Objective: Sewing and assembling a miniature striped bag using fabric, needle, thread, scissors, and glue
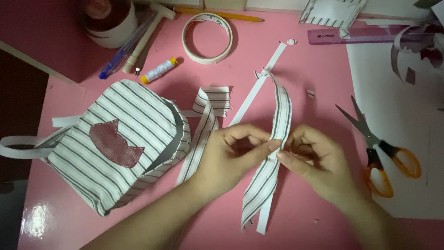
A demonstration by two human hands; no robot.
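The striped fabric strip (273, 153) runs lengthwise away from the person over the pink table (296, 92), between both hands. The left hand (231, 157) and right hand (314, 162) each pinch its middle from opposite sides, fingers closed on it, equally near

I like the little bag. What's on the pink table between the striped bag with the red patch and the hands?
In the head view, a loose striped fabric strip lies between the striped bag and the left hand.
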